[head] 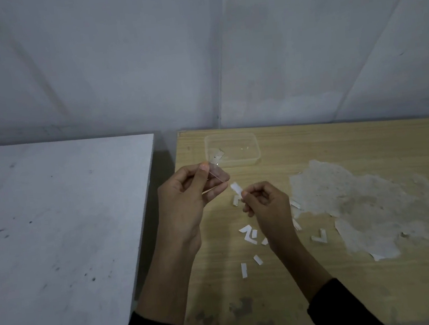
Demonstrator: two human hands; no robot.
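Note:
My left hand [185,200] is raised over the left edge of the wooden table [340,153] and pinches a small clear film piece [215,171] between thumb and fingers. My right hand [263,204] is just to its right, with curled fingers pinching a short white paper strip [236,188] that sticks up towards the left hand. A clear plastic container [233,148] stands on the table just beyond both hands, with a small clear piece inside it.
Several white paper strips [248,234] lie scattered on the table below and around my right hand. A large worn, peeled patch [367,198] covers the table's right side. A grey-white table [55,234] stands to the left across a narrow gap. A wall is behind.

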